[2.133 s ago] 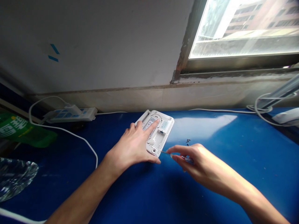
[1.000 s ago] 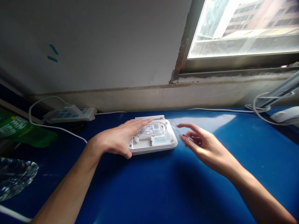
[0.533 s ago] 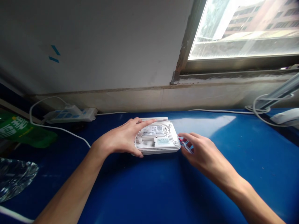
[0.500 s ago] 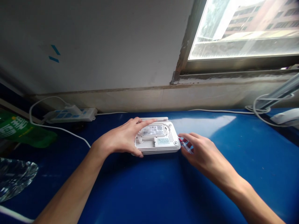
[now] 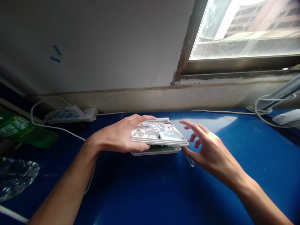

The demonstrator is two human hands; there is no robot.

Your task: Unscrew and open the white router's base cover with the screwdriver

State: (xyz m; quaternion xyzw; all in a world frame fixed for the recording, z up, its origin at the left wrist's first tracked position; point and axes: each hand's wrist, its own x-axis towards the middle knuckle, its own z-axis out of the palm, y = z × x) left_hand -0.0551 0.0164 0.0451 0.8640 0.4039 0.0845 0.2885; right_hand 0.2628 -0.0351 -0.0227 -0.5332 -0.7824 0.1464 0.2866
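My left hand grips the perforated upper half of a white router casing by its edge and holds it raised. Beneath it, the lower casing half rests on the blue table, and a strip of green circuit board shows in the gap. My right hand is open with its fingers apart, right next to the casing's right edge. It holds nothing. Just below those fingers, a small screwdriver lies on the table.
The blue table runs under everything. A white power strip with a looped cable stands at the back left, a green package at the left, and crinkled clear plastic at the lower left. White cables run along the wall.
The casing has come apart, its upper half lifted by my left hand to expose the green board. My right hand has let go of the screwdriver, which now lies on the table.
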